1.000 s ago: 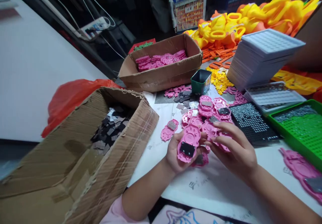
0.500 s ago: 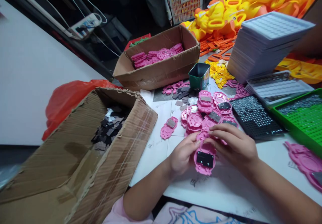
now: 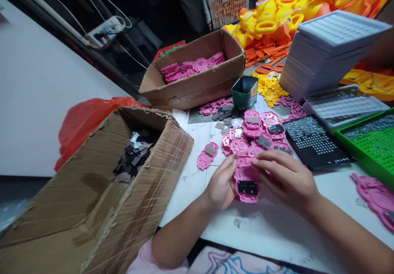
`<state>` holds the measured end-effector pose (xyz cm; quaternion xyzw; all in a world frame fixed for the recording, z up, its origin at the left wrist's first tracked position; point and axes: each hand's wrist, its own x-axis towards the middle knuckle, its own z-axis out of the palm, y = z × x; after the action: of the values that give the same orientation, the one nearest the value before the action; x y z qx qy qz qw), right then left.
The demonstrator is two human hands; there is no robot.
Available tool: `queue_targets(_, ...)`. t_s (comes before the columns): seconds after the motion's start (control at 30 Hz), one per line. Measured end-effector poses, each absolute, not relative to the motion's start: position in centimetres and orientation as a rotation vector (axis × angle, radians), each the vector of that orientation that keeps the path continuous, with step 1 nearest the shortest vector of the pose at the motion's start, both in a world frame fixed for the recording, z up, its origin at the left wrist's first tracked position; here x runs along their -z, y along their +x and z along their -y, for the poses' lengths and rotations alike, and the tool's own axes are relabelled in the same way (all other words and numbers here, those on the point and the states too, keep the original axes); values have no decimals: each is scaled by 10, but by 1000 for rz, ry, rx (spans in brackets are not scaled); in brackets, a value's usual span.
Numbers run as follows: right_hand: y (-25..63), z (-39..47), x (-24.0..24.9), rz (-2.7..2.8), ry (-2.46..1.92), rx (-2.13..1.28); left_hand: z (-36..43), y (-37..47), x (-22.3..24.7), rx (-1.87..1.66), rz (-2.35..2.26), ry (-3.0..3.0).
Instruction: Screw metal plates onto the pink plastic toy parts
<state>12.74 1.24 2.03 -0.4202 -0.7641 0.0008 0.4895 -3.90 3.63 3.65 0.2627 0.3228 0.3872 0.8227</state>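
Observation:
Between both hands is a pink plastic casing (image 3: pixel 245 173) with a black plate screwed into its lower end. My left hand (image 3: pixel 222 183) is closed around its left edge, thumb near the upper end. At the upper right side, the fingers of my right hand (image 3: pixel 285 177) are pinched together against the casing; whether a small part sits between them is hidden. Just beyond the hands lies a heap of similar pink casings (image 3: pixel 253 122), some with grey or black plates. A single pink casing (image 3: pixel 207 155) with a grey plate lies left of the heap.
An open cardboard box (image 3: pixel 154 175) with dark plates stands at left; another cardboard box (image 3: pixel 193 89) holds pink casings. A green cup (image 3: pixel 245 93) stands behind the heap. On the right are a black screw tray (image 3: pixel 317 142), a green tray (image 3: pixel 366 155) and stacked white trays (image 3: pixel 326 56).
The held casing has moved slightly up and left and now stands straighter, with more of its upper part showing. My left hand has shifted round its left side; the right fingers remain at the upper end.

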Motion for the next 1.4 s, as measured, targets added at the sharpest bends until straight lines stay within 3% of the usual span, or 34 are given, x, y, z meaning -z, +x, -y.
queue_targets(0.3, 124, -13, -12, 1883, -983, 35, -30, -42, -38, -656, -707, 540)
queue_targets(0.87, 131, -12, -19, 1954, -1010, 79, -30, -41, -36, -684, -752, 565)
queue_targets(1.4, 121, -3, -26, 1901, -919, 27, -28, -47, -30, -768, -820, 987)
